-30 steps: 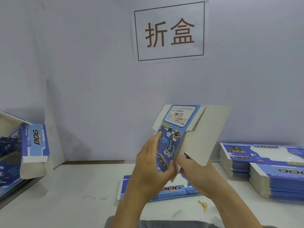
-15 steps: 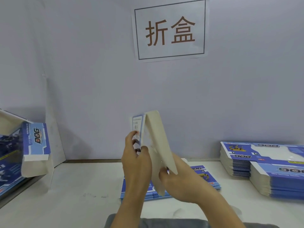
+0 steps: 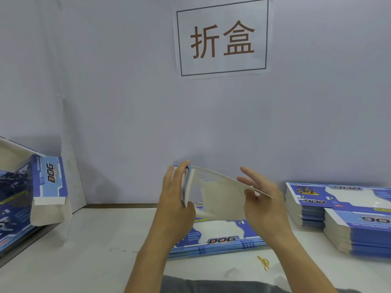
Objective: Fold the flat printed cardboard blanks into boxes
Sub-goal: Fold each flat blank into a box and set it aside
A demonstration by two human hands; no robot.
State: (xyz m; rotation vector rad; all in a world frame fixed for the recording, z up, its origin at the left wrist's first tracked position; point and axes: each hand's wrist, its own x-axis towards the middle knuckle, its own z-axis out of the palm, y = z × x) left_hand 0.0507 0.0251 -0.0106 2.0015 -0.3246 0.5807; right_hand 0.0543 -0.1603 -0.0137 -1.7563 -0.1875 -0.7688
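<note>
The left hand has its grip clamped on the blank at its left edge, the panel stretching rightward to the right hand, which steadies it with loose, spread fingers.

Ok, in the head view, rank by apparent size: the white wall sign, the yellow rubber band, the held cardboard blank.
1. White wall sign with brown characters.
2. Held cardboard blank, slightly smaller, though seen partly edge-on.
3. Yellow rubber band, tiny.

wall sign reads "折盒"; flat blanks read "dog".

Head-worn camera looks forward and down, close over the table.
</note>
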